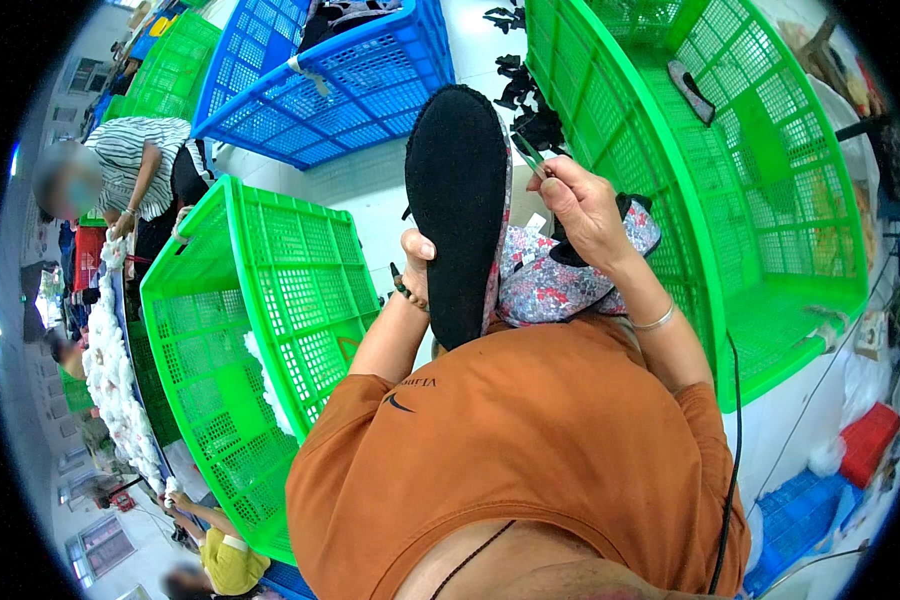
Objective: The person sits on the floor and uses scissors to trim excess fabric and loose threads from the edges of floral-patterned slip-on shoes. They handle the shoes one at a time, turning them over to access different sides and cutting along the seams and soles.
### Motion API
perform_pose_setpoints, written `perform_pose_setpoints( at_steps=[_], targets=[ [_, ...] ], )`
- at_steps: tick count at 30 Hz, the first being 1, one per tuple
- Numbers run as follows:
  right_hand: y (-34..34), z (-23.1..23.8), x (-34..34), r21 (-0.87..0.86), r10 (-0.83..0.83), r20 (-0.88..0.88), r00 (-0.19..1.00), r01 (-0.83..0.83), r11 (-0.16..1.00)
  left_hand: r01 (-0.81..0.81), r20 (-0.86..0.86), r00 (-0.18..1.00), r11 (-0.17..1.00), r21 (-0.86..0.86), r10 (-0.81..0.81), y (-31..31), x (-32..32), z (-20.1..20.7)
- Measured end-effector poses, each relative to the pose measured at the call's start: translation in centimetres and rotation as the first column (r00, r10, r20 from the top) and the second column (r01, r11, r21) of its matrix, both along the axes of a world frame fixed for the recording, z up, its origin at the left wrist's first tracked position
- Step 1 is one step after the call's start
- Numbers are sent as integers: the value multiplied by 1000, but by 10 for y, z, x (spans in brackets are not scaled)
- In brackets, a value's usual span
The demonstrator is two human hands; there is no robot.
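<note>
My left hand (417, 262) is closed around the side of a slipper (457, 215), held upright with its flat black sole facing me. A strip of grey, red and white patterned fabric shows along the slipper's right edge. In my right hand (582, 208) is a pair of thread snips (530, 155), pinched between thumb and fingers, with the narrow tips pointing up beside the slipper's upper part. More patterned slippers (555, 285) with dark openings lie against my lap, partly behind my right wrist. The fingers of my left hand behind the sole are hidden.
A large green crate (670, 200) stands close on my right, with one slipper (692, 92) inside. Another green crate (255, 310) is on my left, and a blue crate (340, 95) ahead. Black scraps (535, 120) lie on the floor. A person in stripes (135, 165) bends at far left.
</note>
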State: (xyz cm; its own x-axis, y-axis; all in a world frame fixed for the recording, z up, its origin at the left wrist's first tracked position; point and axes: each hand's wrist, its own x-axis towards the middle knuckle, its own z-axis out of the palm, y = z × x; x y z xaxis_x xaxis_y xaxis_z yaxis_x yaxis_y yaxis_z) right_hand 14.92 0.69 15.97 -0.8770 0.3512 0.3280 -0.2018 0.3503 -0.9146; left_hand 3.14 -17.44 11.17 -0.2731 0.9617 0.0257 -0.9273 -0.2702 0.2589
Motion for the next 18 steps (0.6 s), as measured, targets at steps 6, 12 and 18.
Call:
perform_pose_setpoints(
  at_steps=[6,12,18],
  targets=[
    [-3,-6,-9,58,-15,-92,996,20,998,16,13,1000,1000,2,-16,4,3,-9],
    [-10,-6,-16,84,-112,-122,986,123,989,-31,45,999,999,11,31,8,5,-12],
    [-3,-19,-9,-352,-156,-35,987,134,926,62,29,998,997,47,-64,3,-2,-20]
  ],
)
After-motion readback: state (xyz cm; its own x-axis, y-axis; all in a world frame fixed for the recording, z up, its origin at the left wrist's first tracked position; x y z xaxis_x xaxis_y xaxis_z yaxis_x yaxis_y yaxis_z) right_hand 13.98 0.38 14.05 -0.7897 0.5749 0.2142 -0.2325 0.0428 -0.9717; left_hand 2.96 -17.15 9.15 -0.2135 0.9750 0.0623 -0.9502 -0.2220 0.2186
